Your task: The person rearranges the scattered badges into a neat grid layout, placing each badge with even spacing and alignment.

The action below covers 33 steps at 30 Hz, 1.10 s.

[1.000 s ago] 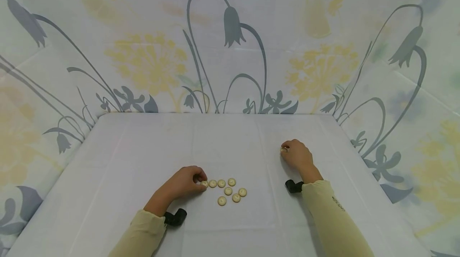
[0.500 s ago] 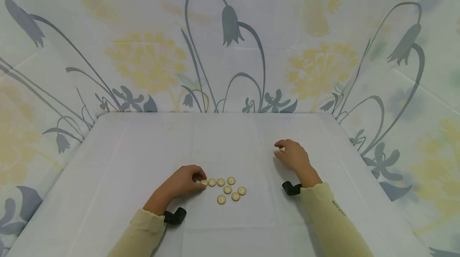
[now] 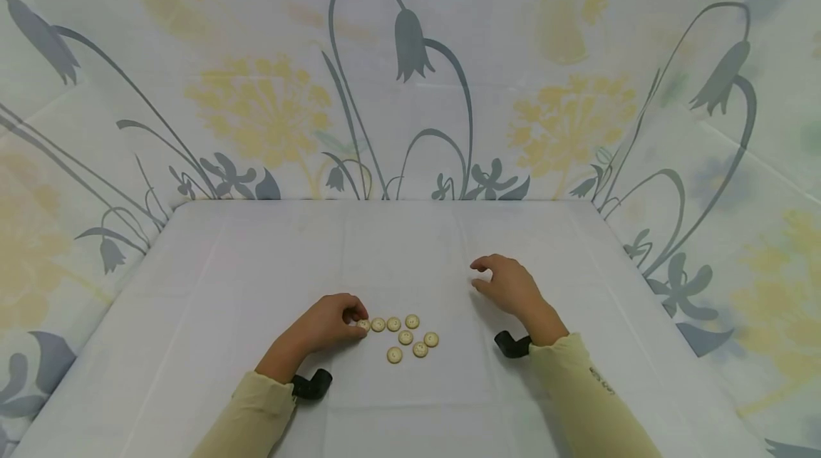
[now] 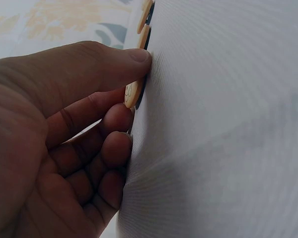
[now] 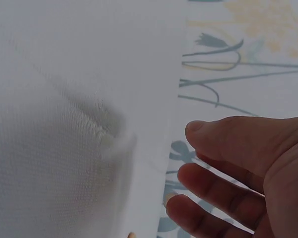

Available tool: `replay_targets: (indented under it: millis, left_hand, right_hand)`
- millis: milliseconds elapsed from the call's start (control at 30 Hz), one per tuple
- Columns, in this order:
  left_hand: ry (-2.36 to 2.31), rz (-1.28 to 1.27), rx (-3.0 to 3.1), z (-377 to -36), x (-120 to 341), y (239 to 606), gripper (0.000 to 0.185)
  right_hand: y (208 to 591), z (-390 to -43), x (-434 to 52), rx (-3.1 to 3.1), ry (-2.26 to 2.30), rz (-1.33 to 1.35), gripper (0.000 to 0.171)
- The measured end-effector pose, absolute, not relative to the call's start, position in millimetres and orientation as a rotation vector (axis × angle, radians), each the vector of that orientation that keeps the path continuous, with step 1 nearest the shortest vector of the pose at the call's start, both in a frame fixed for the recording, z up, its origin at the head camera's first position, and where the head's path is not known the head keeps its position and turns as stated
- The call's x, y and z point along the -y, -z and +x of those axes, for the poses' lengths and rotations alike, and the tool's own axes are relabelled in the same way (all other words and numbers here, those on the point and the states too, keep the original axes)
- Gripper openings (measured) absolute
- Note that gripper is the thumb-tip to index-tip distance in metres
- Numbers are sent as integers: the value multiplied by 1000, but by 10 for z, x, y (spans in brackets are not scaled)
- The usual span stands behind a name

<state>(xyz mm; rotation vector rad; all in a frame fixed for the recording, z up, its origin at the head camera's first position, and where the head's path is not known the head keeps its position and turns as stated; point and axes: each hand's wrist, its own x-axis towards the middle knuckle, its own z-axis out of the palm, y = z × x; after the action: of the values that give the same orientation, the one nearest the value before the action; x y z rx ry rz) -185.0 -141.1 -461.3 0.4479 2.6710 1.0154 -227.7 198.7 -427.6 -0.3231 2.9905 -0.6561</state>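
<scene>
Buttons (image 3: 405, 337) on white tablecloth (image 3: 410, 244)

Count, head view: seven cream buttons (image 3: 405, 337) on the worktop (image 3: 398, 251), all in one cluster. Four lie in a row, the leftmost button (image 3: 364, 325) under the left fingertips; three sit below that row. Two hands: left hand (image 3: 328, 323), right hand (image 3: 509, 285). Two black wrist camera mounts, one per wrist (image 3: 312, 384) (image 3: 510, 345). Two pale yellow sleeves (image 3: 246, 419) (image 3: 586, 401).
</scene>
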Motion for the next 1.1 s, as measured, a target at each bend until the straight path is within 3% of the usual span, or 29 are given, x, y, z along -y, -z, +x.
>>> replay_targets:
  millis: [667,1100]
  left_hand:
    - [-1022,440,-2664,-1859,1415,4640,18]
    - [-1013,419,-2665,-1843,1405,4603,17]
  right_hand:
    - [4367,-2121,-1722,-2876,647,-588,29]
    - [4379,-2026,-1592,-2801,707,-622,29]
